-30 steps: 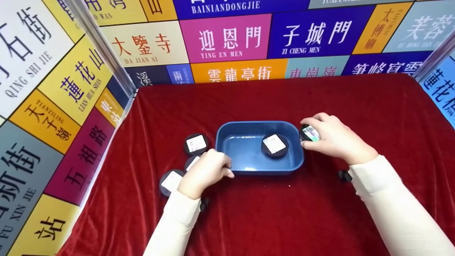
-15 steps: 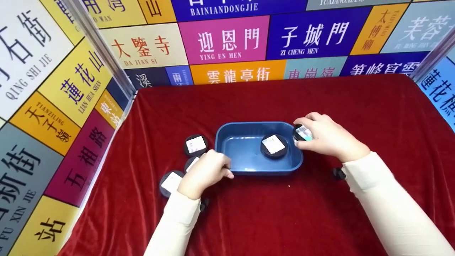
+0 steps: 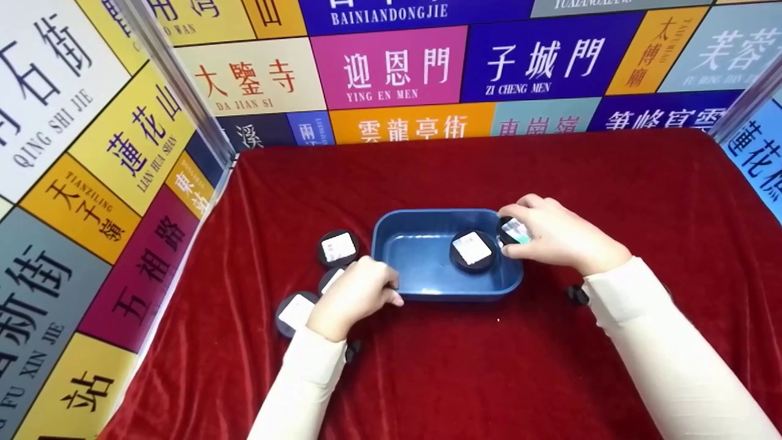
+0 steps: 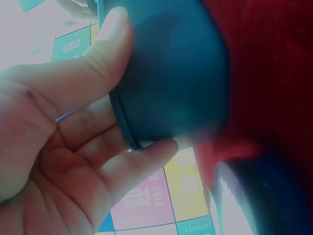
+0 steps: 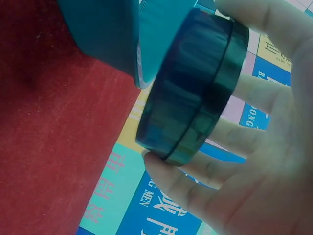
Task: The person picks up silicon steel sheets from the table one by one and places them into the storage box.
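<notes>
A blue rectangular plastic box stands on the red cloth. At its front left corner my left hand grips the rim; the left wrist view has the thumb against the outer wall. My right hand holds a flat round black container with a white label by its edges, over the box's right rim. In the right wrist view that container is tilted and shows a lid seam. One similar black container lies inside the box, towards its right end.
Left of the box lie more round black containers: one at the back, one partly behind the left hand, one nearer the front. Panels with coloured lettering rise behind and beside the red-covered table.
My right hand has moved left with the round black container, from beside the box to over its right rim. My left hand and the box have stayed in place.
</notes>
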Demonstrator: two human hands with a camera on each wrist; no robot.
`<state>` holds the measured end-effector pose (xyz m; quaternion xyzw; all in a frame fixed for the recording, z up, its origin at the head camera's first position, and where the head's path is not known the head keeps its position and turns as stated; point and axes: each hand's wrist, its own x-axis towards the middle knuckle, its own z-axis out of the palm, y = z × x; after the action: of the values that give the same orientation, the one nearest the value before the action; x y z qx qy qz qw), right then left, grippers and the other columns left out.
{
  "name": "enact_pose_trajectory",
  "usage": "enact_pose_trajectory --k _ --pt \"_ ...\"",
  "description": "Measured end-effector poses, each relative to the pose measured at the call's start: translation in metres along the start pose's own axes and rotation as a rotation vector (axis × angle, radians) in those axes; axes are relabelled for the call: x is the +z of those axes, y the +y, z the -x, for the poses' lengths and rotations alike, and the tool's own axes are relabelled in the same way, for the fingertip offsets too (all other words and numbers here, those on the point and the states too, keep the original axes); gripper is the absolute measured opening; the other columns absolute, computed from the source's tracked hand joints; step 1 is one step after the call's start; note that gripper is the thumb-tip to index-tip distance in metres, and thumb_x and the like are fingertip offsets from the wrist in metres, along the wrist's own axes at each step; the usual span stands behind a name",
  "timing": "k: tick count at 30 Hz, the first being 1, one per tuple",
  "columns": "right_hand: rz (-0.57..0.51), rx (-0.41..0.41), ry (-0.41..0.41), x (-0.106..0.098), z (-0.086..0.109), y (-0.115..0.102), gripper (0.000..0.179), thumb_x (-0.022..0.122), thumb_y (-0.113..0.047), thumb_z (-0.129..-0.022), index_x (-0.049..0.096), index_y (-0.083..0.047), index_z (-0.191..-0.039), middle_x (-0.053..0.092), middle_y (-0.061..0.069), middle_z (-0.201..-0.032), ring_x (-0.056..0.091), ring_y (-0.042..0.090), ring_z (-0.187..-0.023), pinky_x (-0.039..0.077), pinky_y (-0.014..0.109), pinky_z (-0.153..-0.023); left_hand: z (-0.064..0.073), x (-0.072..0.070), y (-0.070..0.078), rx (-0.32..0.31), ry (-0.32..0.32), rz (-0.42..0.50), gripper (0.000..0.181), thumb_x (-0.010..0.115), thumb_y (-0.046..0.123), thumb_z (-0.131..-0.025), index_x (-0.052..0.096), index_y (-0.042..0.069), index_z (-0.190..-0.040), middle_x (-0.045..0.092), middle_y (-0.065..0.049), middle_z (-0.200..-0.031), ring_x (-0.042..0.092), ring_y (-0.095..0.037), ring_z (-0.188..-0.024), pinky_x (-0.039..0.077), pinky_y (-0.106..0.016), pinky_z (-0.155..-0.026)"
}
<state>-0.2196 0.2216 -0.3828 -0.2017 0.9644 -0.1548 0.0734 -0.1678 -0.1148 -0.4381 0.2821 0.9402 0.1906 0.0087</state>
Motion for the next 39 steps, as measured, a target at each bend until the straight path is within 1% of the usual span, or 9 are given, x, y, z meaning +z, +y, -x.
enact_pose_trajectory --k 5,9,12,16,19,26,30,39 --pt "0.007 -0.036 -0.047 -0.002 -0.002 -0.003 0.056 0.075 -0.033 -0.083 0.062 -0.013 -0.133 0.056 0.019 -0.13 0.052 0.037 -0.115 0.048 0.055 -0.098 0.0 0.001 0.0 0.006 -0.004 0.007 0.019 0.087 0.027 -0.077 0.073 0.017 -0.068 0.066 0.004 -0.062 0.06 -0.013 -0.061 0.051 -0.03 -0.059" --pt "0.006 -0.036 -0.071 -0.001 -0.004 -0.005 0.056 0.075 -0.034 -0.083 0.062 -0.013 -0.134 0.055 0.019 -0.133 0.051 0.037 -0.118 0.047 0.056 -0.1 0.0 0.002 0.0 0.009 -0.007 0.012 0.019 0.087 0.027 -0.077 0.073 0.017 -0.068 0.066 0.004 -0.061 0.058 -0.012 -0.06 0.05 -0.028 -0.059" --pt "0.008 -0.035 -0.064 0.0 -0.007 -0.006 0.056 0.076 -0.033 -0.082 0.063 -0.013 -0.132 0.056 0.018 -0.132 0.052 0.036 -0.116 0.049 0.055 -0.099 0.0 0.002 0.0 0.011 -0.004 0.009 0.019 0.087 0.027 -0.077 0.073 0.017 -0.068 0.066 0.004 -0.062 0.059 -0.012 -0.06 0.05 -0.028 -0.059" --pt "0.008 -0.062 -0.062 0.0 -0.011 -0.007 0.053 0.077 -0.032 -0.081 0.065 -0.013 -0.129 0.057 0.019 -0.129 0.055 0.035 -0.113 0.05 0.054 -0.097 0.0 0.002 0.0 0.011 -0.006 0.007 0.019 0.087 0.027 -0.077 0.073 0.017 -0.068 0.066 0.004 -0.061 0.058 -0.012 -0.06 0.05 -0.028 -0.059" --pt "0.014 -0.064 -0.077 -0.001 -0.013 -0.009 0.054 0.077 -0.032 -0.081 0.065 -0.012 -0.13 0.058 0.019 -0.128 0.056 0.035 -0.111 0.051 0.053 -0.097 0.0 0.002 0.001 0.006 -0.011 0.006 0.019 0.087 0.027 -0.078 0.074 0.017 -0.069 0.066 0.004 -0.062 0.058 -0.012 -0.06 0.05 -0.028 -0.059" --pt "0.013 -0.036 -0.122 -0.002 -0.023 -0.013 0.06 0.078 -0.033 -0.08 0.063 -0.012 -0.133 0.058 0.017 -0.129 0.057 0.031 -0.11 0.052 0.051 -0.096 0.0 0.001 0.0 0.004 -0.008 0.008 0.019 0.087 0.027 -0.078 0.073 0.018 -0.069 0.066 0.004 -0.062 0.058 -0.011 -0.06 0.05 -0.027 -0.059" --pt "0.007 -0.039 -0.128 -0.003 -0.029 -0.014 0.06 0.079 -0.033 -0.079 0.064 -0.012 -0.133 0.058 0.016 -0.128 0.057 0.03 -0.108 0.053 0.05 -0.095 0.0 0.001 -0.001 0.005 -0.007 0.006 0.019 0.087 0.027 -0.078 0.073 0.018 -0.069 0.066 0.004 -0.062 0.057 -0.011 -0.06 0.049 -0.027 -0.058" --pt "0.017 -0.086 -0.111 0.002 -0.039 -0.012 0.056 0.08 -0.032 -0.078 0.066 -0.013 -0.129 0.059 0.016 -0.124 0.058 0.029 -0.104 0.053 0.047 -0.092 0.001 0.0 -0.002 0.018 0.003 0.018 0.019 0.087 0.028 -0.077 0.074 0.017 -0.069 0.066 0.004 -0.062 0.058 -0.011 -0.06 0.05 -0.027 -0.059"
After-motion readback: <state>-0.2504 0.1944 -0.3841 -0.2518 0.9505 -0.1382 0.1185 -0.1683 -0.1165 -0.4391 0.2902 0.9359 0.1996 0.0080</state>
